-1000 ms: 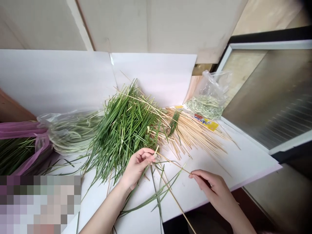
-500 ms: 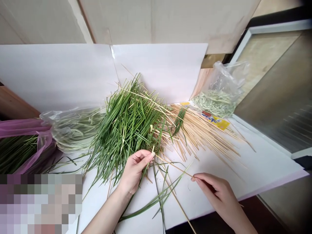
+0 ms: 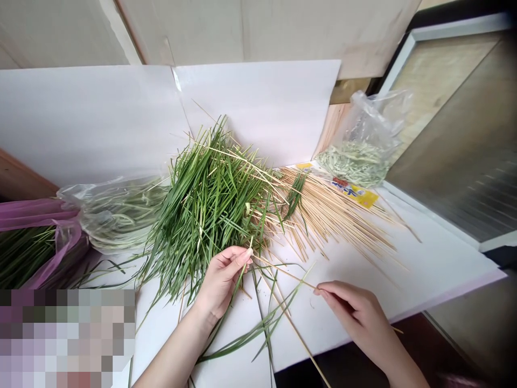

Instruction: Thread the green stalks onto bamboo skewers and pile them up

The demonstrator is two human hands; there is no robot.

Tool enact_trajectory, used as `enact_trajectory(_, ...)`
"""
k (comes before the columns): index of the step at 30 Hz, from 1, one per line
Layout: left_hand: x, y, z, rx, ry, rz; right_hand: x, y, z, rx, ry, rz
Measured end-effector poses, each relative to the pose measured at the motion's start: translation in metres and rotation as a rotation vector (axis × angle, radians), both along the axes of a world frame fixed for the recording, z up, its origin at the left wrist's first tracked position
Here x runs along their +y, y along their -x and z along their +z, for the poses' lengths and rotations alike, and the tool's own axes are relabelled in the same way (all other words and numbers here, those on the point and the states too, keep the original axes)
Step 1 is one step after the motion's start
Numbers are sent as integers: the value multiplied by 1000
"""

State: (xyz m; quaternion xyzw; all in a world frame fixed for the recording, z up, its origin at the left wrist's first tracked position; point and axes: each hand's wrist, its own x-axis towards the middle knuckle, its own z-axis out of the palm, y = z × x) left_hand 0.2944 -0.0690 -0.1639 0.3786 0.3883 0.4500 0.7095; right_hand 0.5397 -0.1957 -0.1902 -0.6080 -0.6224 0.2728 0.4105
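Observation:
My left hand [image 3: 226,277] pinches a garlic chive [image 3: 251,243] between thumb and fingers, its pale end poking up above the fingertips. Long green leaves [image 3: 242,345] trail below it over the white table. Between the thumb and fingers of my right hand [image 3: 353,312] is a thin bamboo skewer [image 3: 285,271]. It slants up to the left, and its far end meets my left fingertips; whether it pierces the chive is too small to tell. Just behind my left hand rises a large heap of garlic chives [image 3: 202,210]. Many loose bamboo skewers [image 3: 339,215] fan out to its right.
A clear bag of pale green shreds [image 3: 355,161] stands at the back right beside a yellow wrapper [image 3: 363,196]. On the left lie a clear bag of long pale stems [image 3: 121,215] and a purple bag [image 3: 36,213] with greens. White boards [image 3: 258,108] stand behind.
The view has shifted slightly, so everything sits a little higher and further left. Both hands keep their holds on the chive and skewer, with hardly any movement between them.

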Motion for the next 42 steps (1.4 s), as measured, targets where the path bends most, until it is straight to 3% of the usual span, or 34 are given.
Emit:
enact_trajectory(24,-1,-4,0,53,16,31,0,1,2,24,54,38)
enact_trajectory(34,-4,-4,2,52,2,58,-2,2,-5,39,36,30)
enact_trajectory(42,-6,-4,1,4,18,73,-4,6,-12,112,-15,-70)
